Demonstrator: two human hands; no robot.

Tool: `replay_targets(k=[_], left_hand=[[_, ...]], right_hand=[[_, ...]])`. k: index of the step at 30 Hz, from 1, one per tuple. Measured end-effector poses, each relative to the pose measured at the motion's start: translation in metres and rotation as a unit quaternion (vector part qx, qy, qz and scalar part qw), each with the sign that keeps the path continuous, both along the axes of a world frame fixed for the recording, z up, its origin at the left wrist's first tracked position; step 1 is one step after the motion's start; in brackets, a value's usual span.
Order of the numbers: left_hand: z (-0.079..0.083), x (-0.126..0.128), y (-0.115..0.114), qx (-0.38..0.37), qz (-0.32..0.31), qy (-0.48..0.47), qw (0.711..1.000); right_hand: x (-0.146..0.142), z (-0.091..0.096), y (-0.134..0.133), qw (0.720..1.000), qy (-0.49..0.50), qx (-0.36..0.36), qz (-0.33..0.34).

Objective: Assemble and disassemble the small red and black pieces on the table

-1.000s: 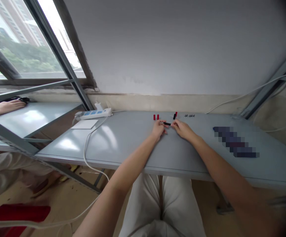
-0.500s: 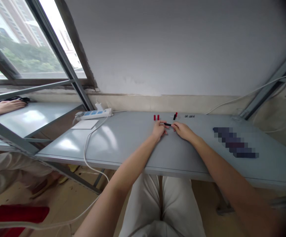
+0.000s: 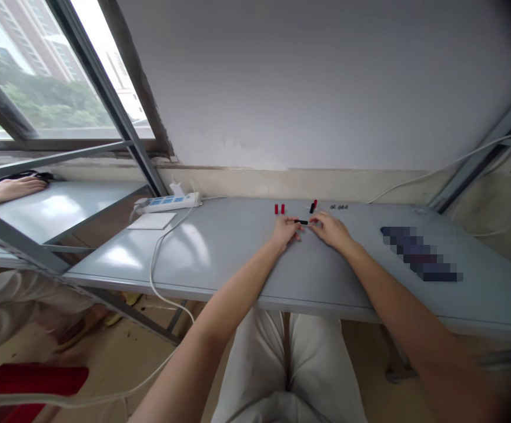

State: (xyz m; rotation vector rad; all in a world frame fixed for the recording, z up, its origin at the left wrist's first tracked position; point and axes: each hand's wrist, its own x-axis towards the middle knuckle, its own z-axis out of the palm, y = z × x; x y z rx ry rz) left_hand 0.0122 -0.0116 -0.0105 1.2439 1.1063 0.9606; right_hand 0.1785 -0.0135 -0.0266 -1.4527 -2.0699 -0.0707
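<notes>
My left hand pinches a small black cylinder, held level just above the grey table, with its free end pointing right. My right hand is close to that end, thumb and fingers slightly apart, with a small gap between them and the cylinder. Beyond my left hand, two small red cylinders stand side by side. A black cylinder and a red one are together behind my right hand. Several tiny metal parts lie in a row to their right.
On the grey table, a white power strip sits back left, behind a white flat pad. A white cable crosses the front edge. A pixelated dark object lies right. Another person's hand rests at the neighbouring table.
My right hand's fingers have come off the black cylinder's right end and parted slightly. My left hand still holds it in nearly the same place.
</notes>
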Motion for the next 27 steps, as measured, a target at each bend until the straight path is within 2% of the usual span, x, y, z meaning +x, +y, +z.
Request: replay_targets(k=[4,9,17,23,27], left_hand=[[0.001,0.000,-0.001,0.006,-0.011,0.005,1.000],[0.003,0.000,-0.002,0.023,0.002,0.010,1.000],[0.001,-0.001,0.001,0.045,0.038,0.015,0.998],[-0.002,0.002,0.002,0.082,0.033,0.023,0.996],[-0.005,0.002,0.003,0.107,0.032,0.051,0.992]], right_hand=[[0.000,-0.001,-0.001,0.998,-0.023,-0.001,-0.054],[-0.001,-0.001,0.000,0.996,-0.024,-0.008,-0.089],[0.010,-0.002,0.005,0.974,0.018,-0.066,-0.215],[0.023,-0.010,0.024,0.957,0.119,-0.138,-0.225],[0.024,-0.007,0.040,0.952,0.123,-0.160,-0.231]])
